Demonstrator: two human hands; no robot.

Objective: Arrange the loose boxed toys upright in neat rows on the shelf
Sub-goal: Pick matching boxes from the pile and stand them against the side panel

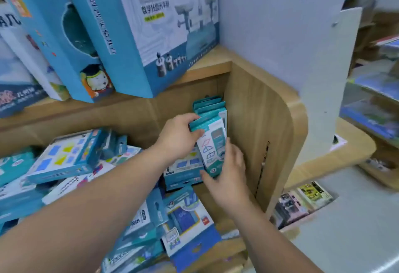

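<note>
The left hand (177, 136) is gripping the top of one teal box (212, 149), and the right hand (231, 171) is gripping its bottom. It is standing with about four upright boxes (208, 104) against the shelf wall (259, 126).

Upper left of the frame is mostly a big blue-and-white cardboard box (164, 35) with a balance scale printed on it, standing tilted. Just left of it leans a tall blue box with a round window (64, 41) and a cartoon figure in a graduation cap near the bottom. Behind them at upper centre is a plain pale grey wall panel (269, 24), with a pale green-grey upright board (330, 74) to its right. Lower right has smooth grey floor (345, 218) and some colourful printed packs (302, 203) lying flat. Far right, blurry racks of blue goods (375, 117).
</note>
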